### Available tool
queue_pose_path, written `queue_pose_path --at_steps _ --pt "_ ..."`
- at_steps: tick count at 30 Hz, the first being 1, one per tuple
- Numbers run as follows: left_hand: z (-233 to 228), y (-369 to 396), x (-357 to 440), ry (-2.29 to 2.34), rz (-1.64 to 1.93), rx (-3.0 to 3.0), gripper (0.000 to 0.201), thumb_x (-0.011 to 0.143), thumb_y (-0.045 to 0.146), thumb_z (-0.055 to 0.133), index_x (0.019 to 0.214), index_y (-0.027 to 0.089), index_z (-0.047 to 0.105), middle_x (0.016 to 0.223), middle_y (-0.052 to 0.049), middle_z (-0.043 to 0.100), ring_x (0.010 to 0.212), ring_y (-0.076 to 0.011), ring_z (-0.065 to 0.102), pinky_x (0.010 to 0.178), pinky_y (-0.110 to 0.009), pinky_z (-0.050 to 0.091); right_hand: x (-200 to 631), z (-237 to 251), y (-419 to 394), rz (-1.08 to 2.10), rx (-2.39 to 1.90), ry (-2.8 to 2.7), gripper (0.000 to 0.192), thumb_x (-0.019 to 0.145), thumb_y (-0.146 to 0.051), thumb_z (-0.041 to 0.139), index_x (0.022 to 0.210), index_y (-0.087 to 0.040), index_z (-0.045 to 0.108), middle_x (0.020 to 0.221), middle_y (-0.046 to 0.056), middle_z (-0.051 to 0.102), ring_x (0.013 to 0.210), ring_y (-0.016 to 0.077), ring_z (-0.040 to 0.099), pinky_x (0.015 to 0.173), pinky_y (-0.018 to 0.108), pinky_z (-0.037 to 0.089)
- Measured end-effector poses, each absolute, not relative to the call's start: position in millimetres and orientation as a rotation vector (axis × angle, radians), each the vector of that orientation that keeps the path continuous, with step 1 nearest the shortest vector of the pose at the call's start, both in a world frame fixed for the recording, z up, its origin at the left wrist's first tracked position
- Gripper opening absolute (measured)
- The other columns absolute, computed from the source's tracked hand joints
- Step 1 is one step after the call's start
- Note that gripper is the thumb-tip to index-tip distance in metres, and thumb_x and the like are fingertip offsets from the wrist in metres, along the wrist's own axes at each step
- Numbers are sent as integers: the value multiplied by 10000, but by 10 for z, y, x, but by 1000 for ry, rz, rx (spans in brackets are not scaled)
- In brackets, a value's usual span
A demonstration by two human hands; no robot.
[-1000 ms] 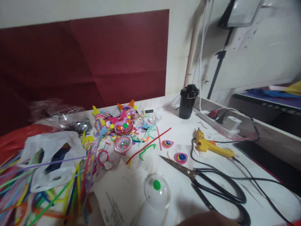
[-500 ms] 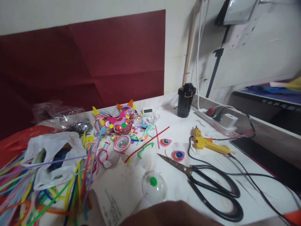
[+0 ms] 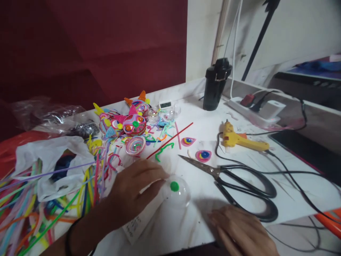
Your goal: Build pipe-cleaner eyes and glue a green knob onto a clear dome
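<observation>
A clear plastic dome (image 3: 181,197) with a green round dot stands on the white table. From its left side my left hand (image 3: 138,192) reaches in, thumb and fingertips closed at the dome's rim. A printed white paper (image 3: 141,222) lies partly beneath that hand. My right hand (image 3: 237,231) rests near the front table edge, its fingers stretched out and holding nothing; black-handled scissors (image 3: 217,172) lie just beyond it. Behind the dome are two pink teardrop eye shapes, one nearer (image 3: 204,155) and one farther (image 3: 188,141), with blue and yellow centres.
A yellow glue gun (image 3: 239,138) lies on the right by a power strip (image 3: 253,112) and a dark phone-like slab (image 3: 301,149). Cables cross the right side. Pipe cleaners and a white plastic bag (image 3: 29,156) crowd the left. Colourful crafted figures (image 3: 134,124) and a black cup (image 3: 216,85) stand behind.
The view has tipped down. My left hand has come in to the dome's left edge, and my right hand now shows at the lower right. The dome seems to stay in place.
</observation>
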State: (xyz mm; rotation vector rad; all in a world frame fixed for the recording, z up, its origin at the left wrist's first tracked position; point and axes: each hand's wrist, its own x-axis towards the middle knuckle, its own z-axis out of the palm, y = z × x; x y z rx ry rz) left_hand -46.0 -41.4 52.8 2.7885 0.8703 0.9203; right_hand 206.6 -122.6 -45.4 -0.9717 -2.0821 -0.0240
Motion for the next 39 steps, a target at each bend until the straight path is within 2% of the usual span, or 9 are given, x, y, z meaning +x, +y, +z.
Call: queue_pose_path --at_steps 3,6,8,12,18,21,28,35,39 --pt "217 -412 -459 751 827 2758 124 885 103 578 984 146 638 954 -74 679 932 -167 638 826 -298 544 2058 -477 -1196 -53 -952 -2037 263 957 -96 384 891 -116 638 654 67 705 634 180 687 631 277 522" --pt "28 -425 -463 716 821 2771 142 882 120 589 1017 153 615 989 -93 668 978 -197 621 867 -369 535 2030 -513 -1186 -54 -951 -2000 250 947 -81 393 883 -112 632 630 63 695 602 175 672 607 284 516" --pt "-39 -417 -469 693 861 2788 173 880 122 591 1049 159 602 1004 -93 667 1004 -203 611 894 -389 526 2016 -540 -1192 -42 -978 -2015 227 947 -86 408 926 -107 633 674 69 706 642 177 677 649 297 528" --pt "-123 -384 -494 632 935 2843 245 880 102 579 1120 148 593 1050 -96 665 1057 -205 586 935 -391 505 2001 -541 -1193 1 -1026 -2013 222 941 -83 419 921 -106 639 696 74 704 637 171 674 645 295 539" --pt "-243 -393 -550 677 913 2856 298 894 93 560 1190 121 581 1154 -106 644 1176 -219 528 1019 -388 450 1989 -399 -1163 -29 -1100 -2064 319 940 -66 372 837 -127 668 639 67 703 616 190 688 613 302 551" --pt "-282 -418 -558 716 921 2836 304 904 102 555 1208 105 571 1169 -113 644 1198 -222 518 1039 -388 428 1993 -404 -1185 -8 -1097 -2079 299 940 -64 378 862 -124 660 670 67 710 638 183 688 633 297 550" --pt "-320 -445 -519 835 889 2706 414 916 184 569 1320 164 482 1211 -112 628 1180 -232 541 997 -415 478 2021 -514 -1269 45 -1068 -2099 199 923 -61 431 996 -117 607 780 74 712 730 179 674 727 308 518" --pt "-352 -447 -471 796 931 2732 401 909 158 566 1302 117 503 1175 -118 640 1159 -216 555 999 -375 487 2000 -453 -1255 -22 -1085 -2041 174 926 -67 444 996 -129 591 753 64 698 697 167 660 684 295 507" --pt "-372 -467 -454 830 938 2742 367 924 156 545 1289 133 525 1164 -102 652 1151 -206 563 994 -348 495 2061 -414 -1236 -89 -1078 -1983 157 905 -52 464 956 -130 591 722 58 678 680 177 657 625 296 494"
